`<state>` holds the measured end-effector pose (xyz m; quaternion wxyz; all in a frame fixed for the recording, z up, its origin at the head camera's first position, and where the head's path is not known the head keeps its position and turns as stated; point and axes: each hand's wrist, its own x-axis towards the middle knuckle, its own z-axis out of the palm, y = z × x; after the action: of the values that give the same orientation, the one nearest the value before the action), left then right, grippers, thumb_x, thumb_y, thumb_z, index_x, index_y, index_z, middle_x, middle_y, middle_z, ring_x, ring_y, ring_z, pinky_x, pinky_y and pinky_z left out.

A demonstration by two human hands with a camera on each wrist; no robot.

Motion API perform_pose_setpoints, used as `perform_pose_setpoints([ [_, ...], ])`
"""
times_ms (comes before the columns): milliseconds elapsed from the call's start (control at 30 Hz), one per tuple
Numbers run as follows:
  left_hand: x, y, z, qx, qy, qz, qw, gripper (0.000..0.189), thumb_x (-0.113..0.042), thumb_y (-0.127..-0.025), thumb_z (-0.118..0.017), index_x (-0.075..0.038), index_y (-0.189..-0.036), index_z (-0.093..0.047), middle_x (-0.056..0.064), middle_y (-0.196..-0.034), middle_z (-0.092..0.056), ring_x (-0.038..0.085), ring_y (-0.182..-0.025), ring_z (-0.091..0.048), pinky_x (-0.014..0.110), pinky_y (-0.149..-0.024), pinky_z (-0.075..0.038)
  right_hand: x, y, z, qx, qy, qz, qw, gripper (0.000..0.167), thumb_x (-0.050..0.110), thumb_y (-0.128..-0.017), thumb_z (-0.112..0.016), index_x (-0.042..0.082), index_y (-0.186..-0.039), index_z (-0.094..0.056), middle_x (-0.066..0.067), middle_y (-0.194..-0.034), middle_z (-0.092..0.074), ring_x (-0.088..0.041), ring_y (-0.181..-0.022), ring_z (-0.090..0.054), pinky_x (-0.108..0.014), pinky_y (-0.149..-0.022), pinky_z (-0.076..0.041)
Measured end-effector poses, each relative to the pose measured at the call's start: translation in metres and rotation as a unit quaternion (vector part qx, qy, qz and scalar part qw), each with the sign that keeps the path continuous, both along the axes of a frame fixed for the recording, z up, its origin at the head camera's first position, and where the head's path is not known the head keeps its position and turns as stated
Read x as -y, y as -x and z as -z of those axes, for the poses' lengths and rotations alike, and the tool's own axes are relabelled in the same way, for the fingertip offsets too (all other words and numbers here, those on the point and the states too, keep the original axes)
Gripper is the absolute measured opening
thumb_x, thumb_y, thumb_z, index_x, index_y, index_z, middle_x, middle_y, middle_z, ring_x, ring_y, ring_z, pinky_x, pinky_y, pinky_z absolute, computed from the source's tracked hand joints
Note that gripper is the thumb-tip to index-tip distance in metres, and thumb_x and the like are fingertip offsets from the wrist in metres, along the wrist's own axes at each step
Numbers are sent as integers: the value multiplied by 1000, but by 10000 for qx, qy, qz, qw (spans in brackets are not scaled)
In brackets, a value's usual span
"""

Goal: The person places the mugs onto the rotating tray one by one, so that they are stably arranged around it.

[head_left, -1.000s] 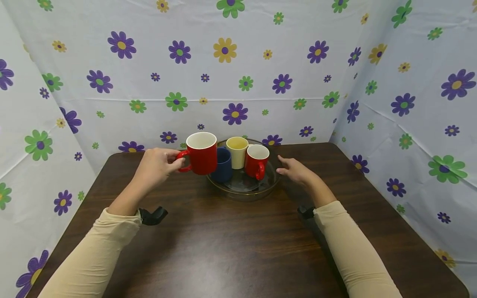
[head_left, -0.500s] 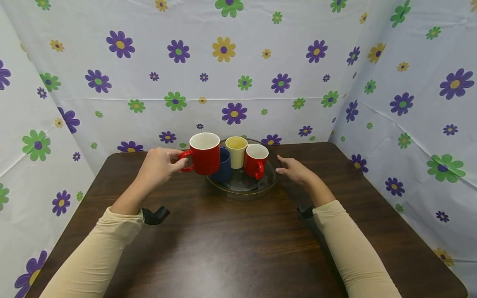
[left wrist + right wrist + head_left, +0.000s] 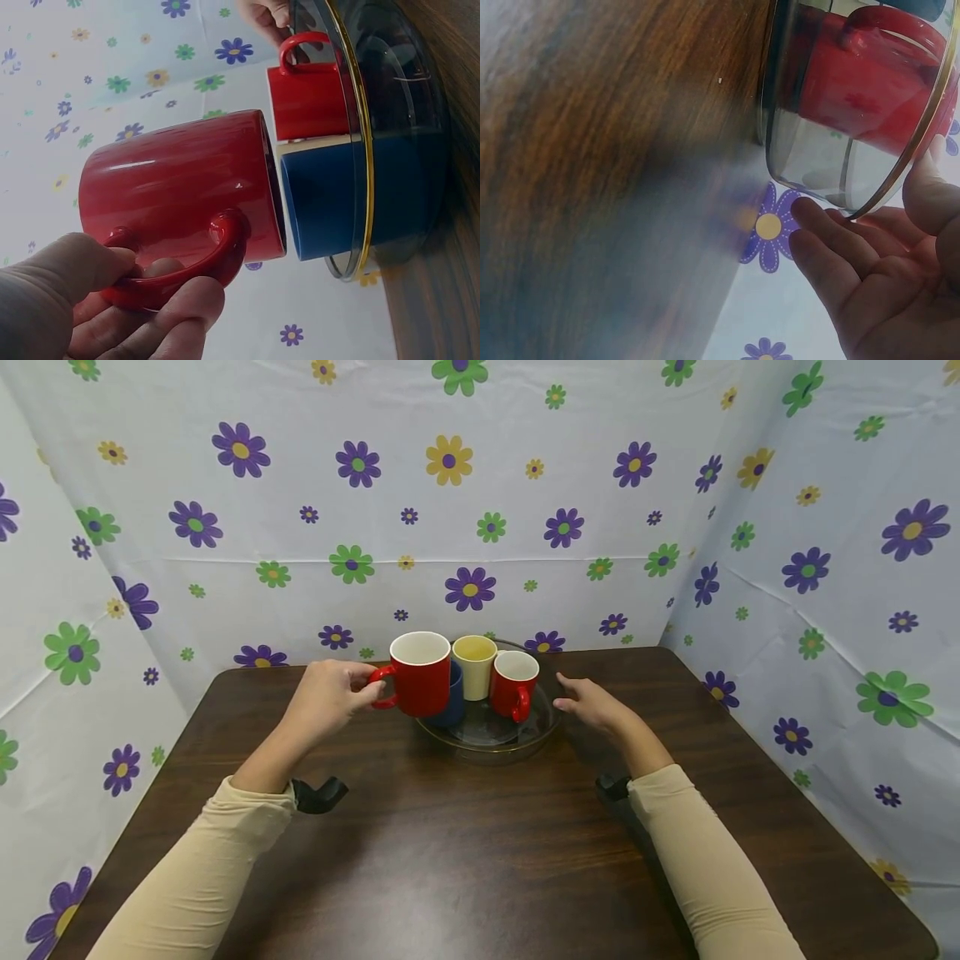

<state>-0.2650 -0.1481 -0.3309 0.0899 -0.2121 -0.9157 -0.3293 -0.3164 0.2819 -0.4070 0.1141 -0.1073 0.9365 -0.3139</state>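
My left hand (image 3: 330, 697) grips a red mug (image 3: 422, 681) by its handle and holds it upright, white inside. In the left wrist view the base of this mug is close over the rim of a blue mug (image 3: 322, 199). That blue mug stands in a clear glass bowl (image 3: 487, 748) with a gold rim, along with a pale yellow cup (image 3: 475, 678) and a second red mug (image 3: 508, 689). At the bowl's right side is my right hand (image 3: 596, 703), its fingers loosely extended along the outer wall and the thumb at the rim in the right wrist view.
The bowl stands near the far edge of a dark wooden table (image 3: 480, 843). Behind and to both sides hangs a white cloth (image 3: 300, 602) with printed flowers. A black wrist mount (image 3: 320, 795) sits at the left cuff, another black mount (image 3: 612, 787) at the right cuff.
The left hand has moved the held red mug rightward, so it now covers more of the blue mug in the head view. The right hand stays by the bowl.
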Motion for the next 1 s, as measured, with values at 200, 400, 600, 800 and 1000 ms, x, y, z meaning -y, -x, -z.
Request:
perform_pose_setpoints([
  [200, -4, 1, 2, -41, -4, 44, 10000, 16, -11, -95, -72, 2, -102, -77, 16, -90, -77, 26, -71, -69, 29, -58, -56, -1, 0, 1, -37, -68, 10, 10000, 68, 17, -105, -57, -2, -159, -21, -29, -160, -25, -49, -145, -30, -60, -115, -29],
  [400, -8, 2, 3, -44, -6, 74, 10000, 16, -12, -95, -72, 2, -101, -77, 15, -88, -77, 24, -69, -67, 28, -57, -55, -1, 0, 2, -75, -46, 18, 10000, 67, 18, -105, -57, -2, -159, -21, -30, -159, -26, -49, -145, -30, -59, -116, -28],
  [600, -9, 2, 4, -64, -3, 94, 9999, 16, -12, -95, -72, 2, -101, -78, 14, -88, -77, 21, -67, -64, 27, -54, -53, -1, -2, 0, -236, -31, -121, 9996, 67, 20, -105, -57, -5, -157, -23, -33, -157, -27, -51, -143, -31, -60, -115, -28],
  [800, -11, 3, 5, 18, -58, 129, 9999, 15, -12, -94, -73, 1, -100, -78, 13, -87, -77, 22, -67, -61, 27, -53, -52, -1, -1, 2, -88, 63, -14, 9999, 67, 17, -105, -57, -2, -158, -22, -31, -159, -27, -49, -145, -30, -59, -116, -27],
  [1000, -14, 4, 6, 57, -139, 147, 9998, 14, -12, -94, -73, 0, -100, -78, 14, -88, -77, 23, -69, -62, 28, -55, -53, -1, 0, 2, -45, 38, 48, 10000, 66, 15, -105, -56, -2, -159, -21, -30, -159, -26, -48, -146, -28, -59, -117, -26],
])
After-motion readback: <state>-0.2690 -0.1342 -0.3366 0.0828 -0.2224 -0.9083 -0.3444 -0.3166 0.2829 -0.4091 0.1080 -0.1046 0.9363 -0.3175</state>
